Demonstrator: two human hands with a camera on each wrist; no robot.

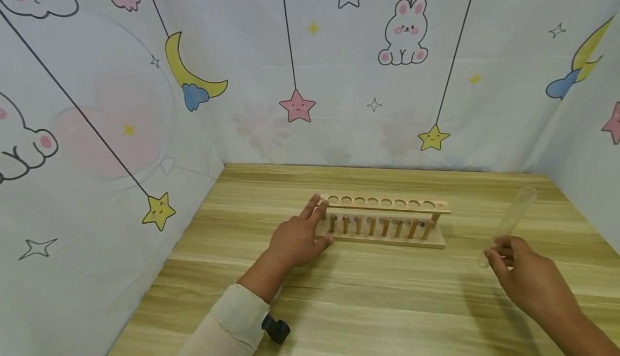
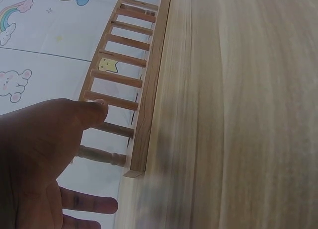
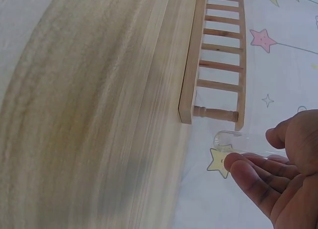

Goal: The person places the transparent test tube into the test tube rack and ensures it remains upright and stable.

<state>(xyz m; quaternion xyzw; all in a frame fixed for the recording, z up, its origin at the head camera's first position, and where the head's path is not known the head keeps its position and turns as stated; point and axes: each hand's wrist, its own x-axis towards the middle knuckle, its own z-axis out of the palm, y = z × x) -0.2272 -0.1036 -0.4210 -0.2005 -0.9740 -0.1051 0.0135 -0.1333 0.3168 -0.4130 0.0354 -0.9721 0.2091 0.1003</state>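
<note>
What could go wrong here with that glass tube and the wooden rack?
The right hand pinches the clear test tube only near its lower end, tilted, so it could slip and drop onto the wooden table.

The tube is nearly transparent, so lining it up with a hole in the rack may be hard, and it might knock the top bar.

The left hand only rests against the rack's left end, so a bump at the far end could shift or tip it.

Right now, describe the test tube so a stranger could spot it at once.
Start at the wooden table and find the wooden test tube rack in its middle. To the rack's right, the right hand pinches the test tube, tilted above the table. It is the only clear thing here, and the rack's holes are empty.
</note>
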